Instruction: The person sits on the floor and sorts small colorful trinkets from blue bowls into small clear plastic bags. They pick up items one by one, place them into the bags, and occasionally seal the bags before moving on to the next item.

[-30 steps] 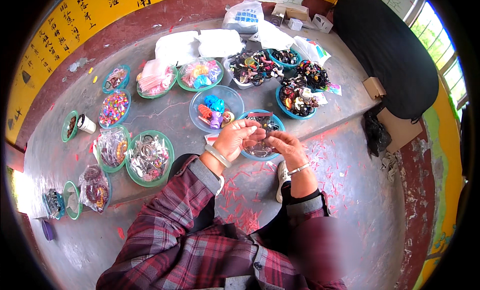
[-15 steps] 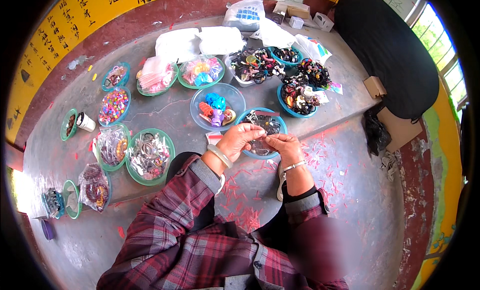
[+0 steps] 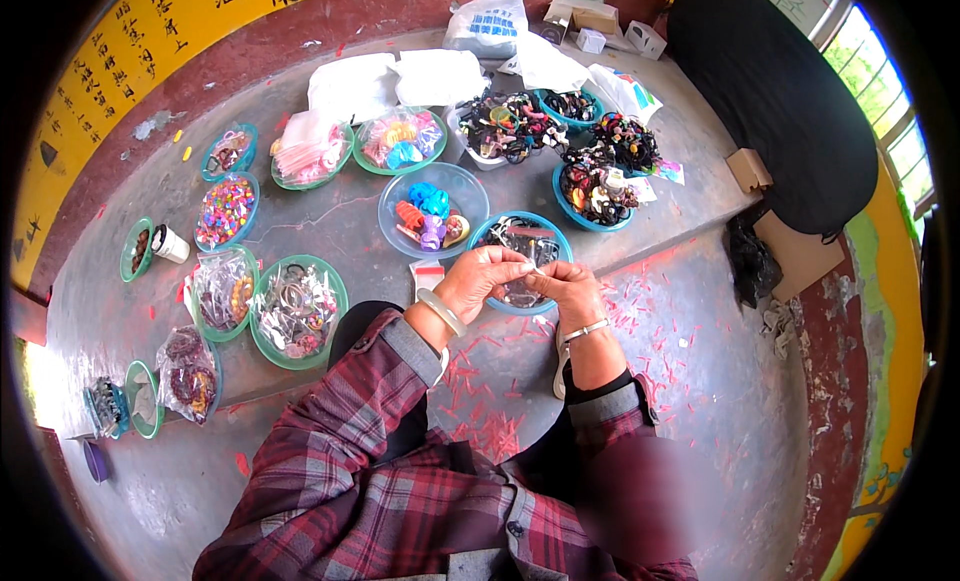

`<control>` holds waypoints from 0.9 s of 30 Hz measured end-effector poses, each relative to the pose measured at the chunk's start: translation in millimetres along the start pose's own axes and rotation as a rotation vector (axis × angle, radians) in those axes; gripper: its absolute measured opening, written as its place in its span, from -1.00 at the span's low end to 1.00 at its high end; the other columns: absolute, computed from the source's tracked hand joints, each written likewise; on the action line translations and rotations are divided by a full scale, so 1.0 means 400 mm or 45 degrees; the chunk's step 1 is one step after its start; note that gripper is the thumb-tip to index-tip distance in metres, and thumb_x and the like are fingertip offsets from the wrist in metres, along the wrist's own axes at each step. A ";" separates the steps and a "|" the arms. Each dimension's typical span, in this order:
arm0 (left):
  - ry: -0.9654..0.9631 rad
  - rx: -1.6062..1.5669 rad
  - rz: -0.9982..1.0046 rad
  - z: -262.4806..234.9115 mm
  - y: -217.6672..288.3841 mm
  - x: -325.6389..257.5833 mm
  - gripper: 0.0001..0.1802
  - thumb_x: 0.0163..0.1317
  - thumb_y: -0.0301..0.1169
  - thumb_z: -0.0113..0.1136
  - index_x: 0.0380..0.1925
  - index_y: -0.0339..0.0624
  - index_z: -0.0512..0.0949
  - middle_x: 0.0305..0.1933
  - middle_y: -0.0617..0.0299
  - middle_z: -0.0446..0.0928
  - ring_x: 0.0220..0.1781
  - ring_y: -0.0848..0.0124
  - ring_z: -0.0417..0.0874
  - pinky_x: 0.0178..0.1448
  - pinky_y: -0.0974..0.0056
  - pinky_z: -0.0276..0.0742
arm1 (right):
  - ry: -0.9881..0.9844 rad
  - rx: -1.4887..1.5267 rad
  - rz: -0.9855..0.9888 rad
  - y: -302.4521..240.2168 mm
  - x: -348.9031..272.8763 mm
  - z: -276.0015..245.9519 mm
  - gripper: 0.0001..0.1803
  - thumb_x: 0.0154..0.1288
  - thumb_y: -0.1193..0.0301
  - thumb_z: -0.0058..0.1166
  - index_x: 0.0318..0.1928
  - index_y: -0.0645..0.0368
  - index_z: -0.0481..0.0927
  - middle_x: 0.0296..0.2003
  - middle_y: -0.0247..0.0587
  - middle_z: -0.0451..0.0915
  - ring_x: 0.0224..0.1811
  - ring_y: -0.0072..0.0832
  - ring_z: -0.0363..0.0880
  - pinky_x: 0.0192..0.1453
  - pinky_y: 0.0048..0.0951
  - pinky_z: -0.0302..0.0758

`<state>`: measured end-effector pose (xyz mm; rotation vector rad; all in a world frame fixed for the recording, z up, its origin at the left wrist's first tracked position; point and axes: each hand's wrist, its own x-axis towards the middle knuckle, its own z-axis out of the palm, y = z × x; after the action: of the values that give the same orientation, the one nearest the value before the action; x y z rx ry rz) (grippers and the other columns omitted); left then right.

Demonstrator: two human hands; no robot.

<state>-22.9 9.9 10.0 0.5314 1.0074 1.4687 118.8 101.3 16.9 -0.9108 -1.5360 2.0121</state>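
Over a blue-rimmed basin [image 3: 562, 243] of dark hair ties and small strips, my two hands meet fingertip to fingertip. My left hand [image 3: 474, 283], with a pale bangle at its wrist, is closed in a pinch. Opposite it, my right hand [image 3: 574, 291], wearing a silver bracelet, pinches too. Between the fingertips shows a bit of a small whitish thing, too small to name. Just beyond lies a clear blue basin [image 3: 390, 231] with blue, orange and purple hair accessories [image 3: 430, 221].
Green basins [image 3: 290, 359] of bagged accessories stand at left. A basin of colourful beads [image 3: 228, 211] sits farther off. Hair ties [image 3: 510, 126] fill containers at the back right. Red scraps [image 3: 490, 421] litter the lower floor beyond the raised ledge's edge [image 3: 660, 246].
My right fingers have shifted slightly at the pinch, and the reddish strip beyond them shows less clearly. Both hands otherwise keep their place over the basin.
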 end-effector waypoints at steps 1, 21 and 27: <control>-0.003 -0.002 0.002 0.001 -0.001 0.001 -0.82 0.07 -0.39 0.17 -0.34 -0.22 0.49 -0.42 0.35 0.52 -0.48 0.67 0.44 -0.50 0.60 0.26 | -0.006 -0.005 0.000 0.000 0.000 0.000 -0.93 -0.05 0.57 0.18 -0.55 0.23 0.54 -0.55 -0.36 0.55 -0.51 -0.67 0.45 -0.36 -0.68 0.36; 0.217 0.211 0.210 -0.006 -0.009 -0.008 -0.86 -0.04 -0.44 0.24 -0.49 -0.25 0.52 -0.53 0.35 0.48 -0.52 0.64 0.40 -0.42 0.54 0.27 | -0.086 0.043 -0.001 0.015 0.010 0.000 -0.92 0.06 0.53 0.11 -0.38 0.26 0.55 -0.46 -0.34 0.55 -0.40 -0.63 0.50 -0.27 -0.66 0.42; 0.212 0.232 0.204 -0.002 -0.012 -0.007 -0.85 -0.05 -0.44 0.24 -0.47 -0.25 0.51 -0.52 0.35 0.47 -0.52 0.63 0.40 -0.43 0.55 0.28 | -0.079 0.081 0.019 0.014 0.008 0.000 -0.93 0.05 0.54 0.11 -0.40 0.26 0.56 -0.48 -0.34 0.55 -0.41 -0.64 0.50 -0.28 -0.67 0.42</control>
<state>-20.6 6.5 6.3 0.6403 1.2619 1.5917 116.9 102.1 10.6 -0.8446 -1.4926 2.1055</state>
